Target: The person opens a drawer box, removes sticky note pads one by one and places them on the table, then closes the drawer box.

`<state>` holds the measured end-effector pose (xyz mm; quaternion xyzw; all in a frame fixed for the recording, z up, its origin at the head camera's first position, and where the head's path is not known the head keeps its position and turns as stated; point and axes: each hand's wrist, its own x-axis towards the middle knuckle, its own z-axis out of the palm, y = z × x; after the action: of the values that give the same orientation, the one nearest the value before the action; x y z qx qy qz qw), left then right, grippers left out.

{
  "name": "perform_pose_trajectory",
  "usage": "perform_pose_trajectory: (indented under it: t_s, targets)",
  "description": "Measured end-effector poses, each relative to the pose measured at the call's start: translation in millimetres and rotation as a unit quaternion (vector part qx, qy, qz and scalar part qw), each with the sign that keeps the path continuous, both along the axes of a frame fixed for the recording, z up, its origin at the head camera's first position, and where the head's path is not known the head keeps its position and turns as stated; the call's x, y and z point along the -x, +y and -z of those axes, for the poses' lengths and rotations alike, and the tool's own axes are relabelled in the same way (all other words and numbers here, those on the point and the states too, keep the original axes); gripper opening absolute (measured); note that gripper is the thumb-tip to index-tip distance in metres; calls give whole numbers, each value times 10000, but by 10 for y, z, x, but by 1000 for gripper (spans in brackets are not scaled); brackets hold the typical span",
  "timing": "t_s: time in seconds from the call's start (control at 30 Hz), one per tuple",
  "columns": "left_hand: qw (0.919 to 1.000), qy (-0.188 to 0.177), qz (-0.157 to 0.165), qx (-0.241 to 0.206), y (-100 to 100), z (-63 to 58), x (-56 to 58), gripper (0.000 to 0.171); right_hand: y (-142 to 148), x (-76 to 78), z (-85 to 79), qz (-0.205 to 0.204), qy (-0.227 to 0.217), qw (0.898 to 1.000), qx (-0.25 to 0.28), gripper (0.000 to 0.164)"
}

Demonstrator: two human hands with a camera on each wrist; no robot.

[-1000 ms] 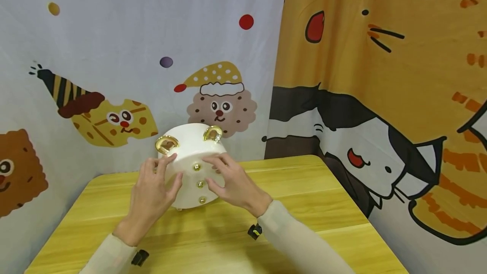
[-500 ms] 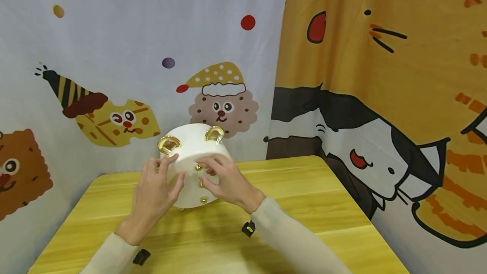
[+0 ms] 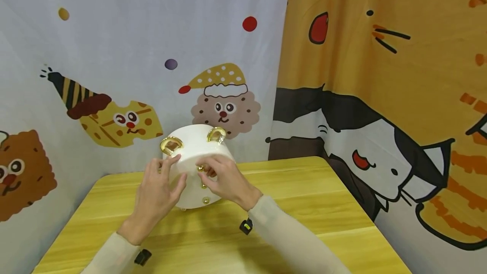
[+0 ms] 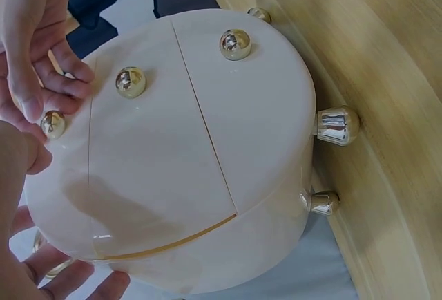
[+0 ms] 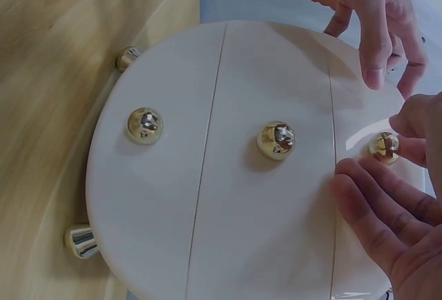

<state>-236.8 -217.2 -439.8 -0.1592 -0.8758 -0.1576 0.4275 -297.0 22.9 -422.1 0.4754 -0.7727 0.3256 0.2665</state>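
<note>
A round white drawer box [image 3: 194, 141] stands on the table, with two gold ring-shaped ears [image 3: 172, 144] on top. Three gold ball knobs run down its front: a top knob [image 5: 384, 148], a middle knob [image 5: 276, 140] and a bottom knob [image 5: 144, 126]. My right hand [image 3: 227, 182] pinches the top knob between thumb and fingers. On the box's left side, my left hand [image 3: 155, 191] rests with fingers spread near the upper edge and its thumb over the front. Thin seams split the front into drawers, all flush in the left wrist view.
The box's short gold feet [image 4: 337, 126] stand on the yellow wood-grain table [image 3: 304, 206]. Behind hangs a pale cartoon curtain [image 3: 133, 24], and an orange cat-print curtain [image 3: 380, 62] closes off the right. Small black devices [image 3: 143, 257] sit at both wrists.
My right hand has moved left along the box front, and its thumb and fingers have closed in on the top knob. The left hand has stayed against the box's left side.
</note>
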Motion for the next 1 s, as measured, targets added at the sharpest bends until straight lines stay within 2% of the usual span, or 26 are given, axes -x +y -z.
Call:
perform_pose_trajectory:
  t_s: [0.27, 0.47, 0.8, 1.0]
  targets:
    - [10000, -27, 36, -53, -32, 12, -12, 58, -64, 20, -36, 89, -78, 9999, -115, 14]
    - [9997, -135, 95, -155, -37, -41, -19, 52, -83, 27, -76, 190, -151, 9996, -147, 12]
    - [9990, -206, 214, -343, -84, -138, -39, 29, -93, 8, -88, 310, -270, 9987, -287, 10]
    - [9982, -299, 266, -452, -102, -165, -40, 29, -93, 6, -93, 303, -274, 9989, -242, 10]
